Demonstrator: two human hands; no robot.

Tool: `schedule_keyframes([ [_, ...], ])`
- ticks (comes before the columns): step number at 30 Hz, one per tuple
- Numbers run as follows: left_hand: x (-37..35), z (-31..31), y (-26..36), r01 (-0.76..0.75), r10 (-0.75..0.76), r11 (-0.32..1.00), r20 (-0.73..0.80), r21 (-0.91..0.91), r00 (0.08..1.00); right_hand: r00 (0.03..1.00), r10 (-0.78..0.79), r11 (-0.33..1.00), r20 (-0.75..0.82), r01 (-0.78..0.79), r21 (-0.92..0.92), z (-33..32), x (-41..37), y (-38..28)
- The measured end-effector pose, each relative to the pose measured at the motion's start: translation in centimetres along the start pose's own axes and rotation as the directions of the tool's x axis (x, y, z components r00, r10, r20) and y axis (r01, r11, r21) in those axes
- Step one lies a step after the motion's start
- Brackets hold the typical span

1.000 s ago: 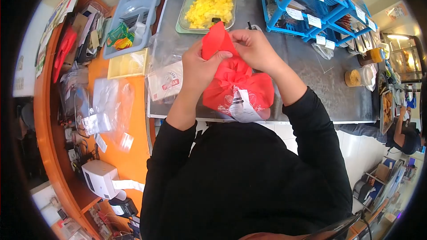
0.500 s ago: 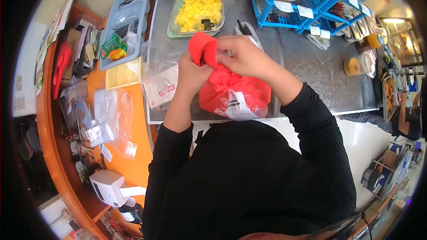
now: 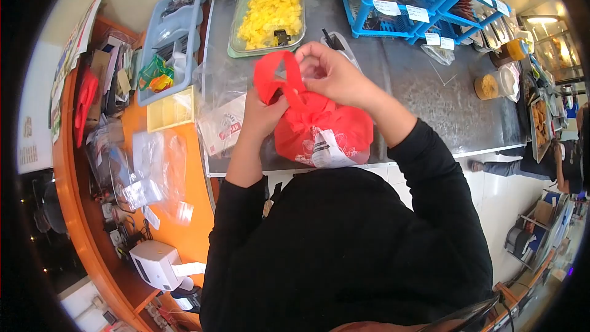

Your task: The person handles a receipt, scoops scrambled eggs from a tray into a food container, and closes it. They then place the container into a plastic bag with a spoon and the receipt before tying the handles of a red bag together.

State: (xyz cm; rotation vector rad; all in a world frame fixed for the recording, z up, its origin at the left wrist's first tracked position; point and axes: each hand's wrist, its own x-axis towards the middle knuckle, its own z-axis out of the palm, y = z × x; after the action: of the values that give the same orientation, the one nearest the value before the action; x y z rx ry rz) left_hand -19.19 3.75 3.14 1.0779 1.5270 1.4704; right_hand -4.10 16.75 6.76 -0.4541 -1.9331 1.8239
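Note:
A full red cloth carrier bag rests at the counter's front edge, its neck gathered and a white printed slip on its front. My left hand is closed round the bag's handle at the left of the neck. A loop of the red handle stands up between my hands. With bent fingers, my right hand grips the top of the bag from the right; its fingertips are partly hidden. Left of the bag lies a printed paper bag, close to my left forearm.
Behind my hands stands a tub of yellow chunks holding a small black object. Blue stacked baskets with labels are at the back right. Jars stand farther right. A blue tray and label printer are on the left. Another person is far right.
The handle loop now stands open and upright where it was folded over. My right hand's fingers have lifted and spread a little from the loop. The view has shifted slightly.

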Motion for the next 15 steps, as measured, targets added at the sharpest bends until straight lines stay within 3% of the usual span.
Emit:
schedule_keyframes([
  [2,0.2,0.5,0.3,0.086,-0.076,0.994,-0.124,0.071,0.989,0.968,-0.197,0.907,-0.155,0.12,-0.403,0.8,-0.5,0.4],
  [3,0.4,0.4,-0.3,0.12,-0.127,0.991,-0.152,-0.056,0.98,0.971,-0.16,0.945,-0.179,0.098,-0.312,1.2,-0.8,0.7],
  [5,0.7,0.0,-2.3,0.178,-0.244,0.933,-0.186,-0.311,0.952,0.997,-0.034,0.951,0.073,0.055,-0.304,1.6,-2.5,0.3],
  [6,0.7,-0.3,-2.7,0.218,-0.293,0.915,-0.187,-0.34,0.938,0.98,0.033,0.953,0.198,0.029,-0.302,1.9,-3.3,0.2],
  [9,0.6,-0.4,-3.6,0.299,-0.398,0.854,-0.165,-0.426,0.903,0.828,0.242,0.909,0.506,-0.011,-0.416,2.4,-4.5,0.3],
  [11,-0.1,0.1,-3.8,0.302,-0.406,0.826,-0.131,-0.477,0.904,0.974,0.143,0.974,0.175,-0.107,-0.199,3.0,-4.3,1.6],
  [12,-0.3,0.3,-3.7,0.299,-0.4,0.822,-0.117,-0.485,0.909,0.993,0.119,0.99,-0.013,-0.12,-0.077,3.4,-4.1,2.1],
  [15,-0.7,0.7,-3.7,0.296,-0.359,0.831,-0.048,-0.47,0.932,0.956,0.022,0.964,-0.293,-0.098,-0.247,2.9,-2.3,2.3],
])
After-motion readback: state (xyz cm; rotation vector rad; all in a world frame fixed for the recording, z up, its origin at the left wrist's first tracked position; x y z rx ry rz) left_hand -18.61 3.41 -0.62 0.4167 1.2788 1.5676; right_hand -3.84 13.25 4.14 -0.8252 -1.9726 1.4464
